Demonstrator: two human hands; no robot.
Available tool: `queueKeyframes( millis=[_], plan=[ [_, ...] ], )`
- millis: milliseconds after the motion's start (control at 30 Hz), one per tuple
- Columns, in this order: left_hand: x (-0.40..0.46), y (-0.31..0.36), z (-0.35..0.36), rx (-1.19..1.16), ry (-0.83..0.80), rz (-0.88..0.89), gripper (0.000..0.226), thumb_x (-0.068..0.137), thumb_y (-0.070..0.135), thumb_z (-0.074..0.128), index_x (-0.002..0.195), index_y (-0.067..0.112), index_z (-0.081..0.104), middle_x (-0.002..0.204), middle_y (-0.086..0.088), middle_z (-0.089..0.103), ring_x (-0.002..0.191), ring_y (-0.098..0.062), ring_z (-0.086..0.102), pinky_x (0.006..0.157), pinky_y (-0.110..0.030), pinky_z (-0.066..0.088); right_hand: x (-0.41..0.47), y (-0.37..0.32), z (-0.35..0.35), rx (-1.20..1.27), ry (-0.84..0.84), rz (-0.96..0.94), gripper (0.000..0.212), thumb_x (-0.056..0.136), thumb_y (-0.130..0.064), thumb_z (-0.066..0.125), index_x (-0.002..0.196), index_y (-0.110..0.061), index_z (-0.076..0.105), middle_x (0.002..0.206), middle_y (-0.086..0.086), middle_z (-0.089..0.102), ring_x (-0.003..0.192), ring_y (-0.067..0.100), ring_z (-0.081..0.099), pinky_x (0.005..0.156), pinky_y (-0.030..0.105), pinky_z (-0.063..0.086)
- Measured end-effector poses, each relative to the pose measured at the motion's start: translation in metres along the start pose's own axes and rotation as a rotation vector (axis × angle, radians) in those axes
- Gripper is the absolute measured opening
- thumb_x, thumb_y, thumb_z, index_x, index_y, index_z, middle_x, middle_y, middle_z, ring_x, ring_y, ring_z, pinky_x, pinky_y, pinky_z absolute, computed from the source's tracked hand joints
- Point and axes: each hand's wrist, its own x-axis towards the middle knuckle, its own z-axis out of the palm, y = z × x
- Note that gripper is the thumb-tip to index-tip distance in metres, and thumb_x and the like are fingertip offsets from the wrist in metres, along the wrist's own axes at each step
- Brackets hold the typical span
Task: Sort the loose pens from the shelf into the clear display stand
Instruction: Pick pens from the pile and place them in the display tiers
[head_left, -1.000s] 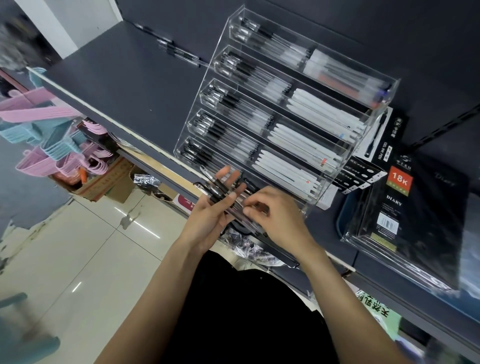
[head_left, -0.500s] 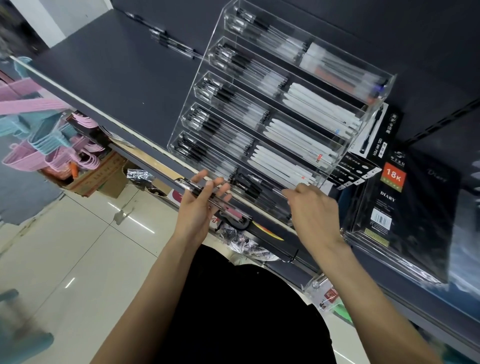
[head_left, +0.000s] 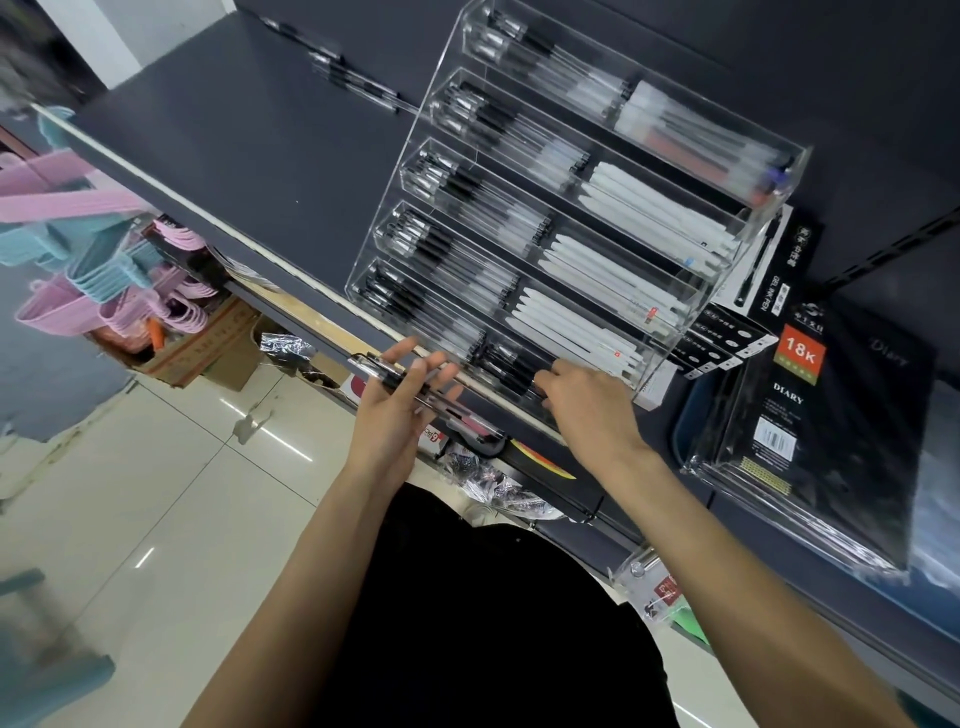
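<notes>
While the left hand (head_left: 395, 410) holds a small bundle of loose pens (head_left: 415, 400) across its palm, with the fingers almost straight and the thumb laid over them, the right hand (head_left: 587, 405) reaches into the lowest row of the clear display stand (head_left: 649, 364). Its fingers are curled and appear to pinch one black pen (head_left: 519, 374) there, though the tips are partly hidden. Beyond both hands the stand rests on the dark shelf (head_left: 234, 135), its rows filled with black and white pens. Just right of the right hand stands a wrapped diary pack (head_left: 831, 405). More loose pens (head_left: 358, 83) lie far beyond the left hand.
</notes>
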Motion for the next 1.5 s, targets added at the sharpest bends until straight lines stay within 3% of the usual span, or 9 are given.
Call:
queueKeyframes(
  millis=[167, 333, 600, 800, 967, 1100, 1200, 1400, 1500],
  plan=[
    [-0.006, 0.005, 0.006, -0.066, -0.081, -0.014, 0.026, 0.098, 0.006, 0.046, 0.121, 0.014, 0.055, 0.106, -0.006, 0.07, 0.098, -0.018, 0.068, 0.084, -0.039, 0.057, -0.007, 0.006, -0.007, 0.039, 0.02, 0.013, 0.018, 0.089, -0.008, 0.061, 0.105, -0.016, 0.06, 0.096, -0.001, 0.061, 0.081, 0.019, 0.064, 0.054, 0.024, 0.039],
    [-0.014, 0.001, 0.022, -0.159, -0.237, -0.05, 0.036, 0.092, 0.001, 0.044, 0.124, 0.015, 0.054, 0.128, -0.006, 0.062, 0.121, -0.02, 0.057, 0.097, -0.044, 0.05, -0.023, -0.016, -0.04, 0.571, 0.258, -0.046, 0.013, 0.089, -0.031, 0.061, 0.098, -0.022, 0.066, 0.089, -0.011, 0.067, 0.072, 0.006, 0.059, 0.056, 0.021, 0.046],
    [-0.021, -0.009, 0.037, -0.172, -0.299, -0.104, 0.043, 0.086, 0.007, 0.048, 0.128, 0.011, 0.051, 0.125, -0.01, 0.063, 0.116, -0.023, 0.06, 0.096, -0.04, 0.051, -0.023, -0.018, -0.031, 0.923, 0.064, -0.007, 0.016, 0.082, -0.019, 0.07, 0.098, -0.02, 0.067, 0.082, -0.014, 0.061, 0.074, 0.005, 0.059, 0.068, 0.022, 0.049],
    [-0.009, 0.005, 0.015, 0.009, -0.142, -0.1, 0.024, 0.1, 0.016, 0.039, 0.113, 0.009, 0.059, 0.09, -0.005, 0.069, 0.082, -0.015, 0.068, 0.077, -0.029, 0.058, -0.024, 0.023, -0.028, 0.421, 0.232, 0.125, 0.017, 0.091, -0.02, 0.059, 0.106, -0.016, 0.066, 0.096, -0.003, 0.069, 0.081, 0.014, 0.064, 0.068, 0.026, 0.051],
    [-0.001, 0.017, -0.001, -0.141, -0.029, -0.099, 0.021, 0.1, 0.022, 0.042, 0.091, 0.012, 0.059, 0.062, 0.006, 0.034, 0.046, -0.005, 0.033, 0.051, -0.017, 0.043, -0.012, 0.011, -0.009, 0.19, 0.249, 0.05, 0.007, 0.081, -0.013, 0.072, 0.087, -0.01, 0.069, 0.075, 0.002, 0.069, 0.059, 0.017, 0.065, 0.045, 0.024, 0.048],
    [-0.002, 0.018, 0.001, -0.291, -0.092, -0.079, 0.018, 0.09, 0.006, 0.034, 0.094, 0.011, 0.052, 0.068, 0.002, 0.039, 0.053, -0.01, 0.039, 0.061, -0.023, 0.051, -0.002, 0.0, -0.012, 0.031, 0.212, 0.026, 0.032, 0.047, -0.005, 0.09, 0.064, -0.013, 0.063, 0.053, -0.002, 0.059, 0.037, 0.012, 0.053, 0.037, 0.013, 0.022],
    [-0.004, 0.016, 0.008, -0.223, -0.147, -0.053, 0.025, 0.094, -0.001, 0.031, 0.104, 0.006, 0.053, 0.074, 0.0, 0.047, 0.063, -0.012, 0.049, 0.078, -0.035, 0.057, -0.002, -0.002, -0.01, -0.079, 0.179, 0.012, 0.034, 0.041, -0.001, 0.085, 0.062, -0.013, 0.062, 0.052, -0.001, 0.056, 0.035, 0.009, 0.048, 0.037, 0.014, 0.02],
    [-0.009, 0.014, 0.022, 0.017, -0.121, 0.021, 0.025, 0.097, 0.002, 0.043, 0.115, 0.008, 0.059, 0.071, 0.002, 0.06, 0.075, -0.01, 0.062, 0.087, -0.039, 0.056, 0.008, -0.006, -0.012, -0.09, 0.13, -0.075, 0.031, 0.044, -0.004, 0.085, 0.055, -0.014, 0.059, 0.05, 0.0, 0.055, 0.035, 0.008, 0.048, 0.033, 0.014, 0.027],
    [-0.009, 0.015, 0.024, 0.082, -0.061, 0.049, 0.023, 0.097, 0.005, 0.047, 0.112, 0.011, 0.062, 0.064, 0.009, 0.057, 0.064, -0.003, 0.061, 0.086, -0.037, 0.056, 0.007, -0.002, -0.013, 0.046, 0.128, -0.032, 0.009, 0.078, -0.007, 0.07, 0.084, -0.009, 0.064, 0.078, 0.004, 0.067, 0.061, 0.014, 0.065, 0.046, 0.021, 0.039]
  ],
)
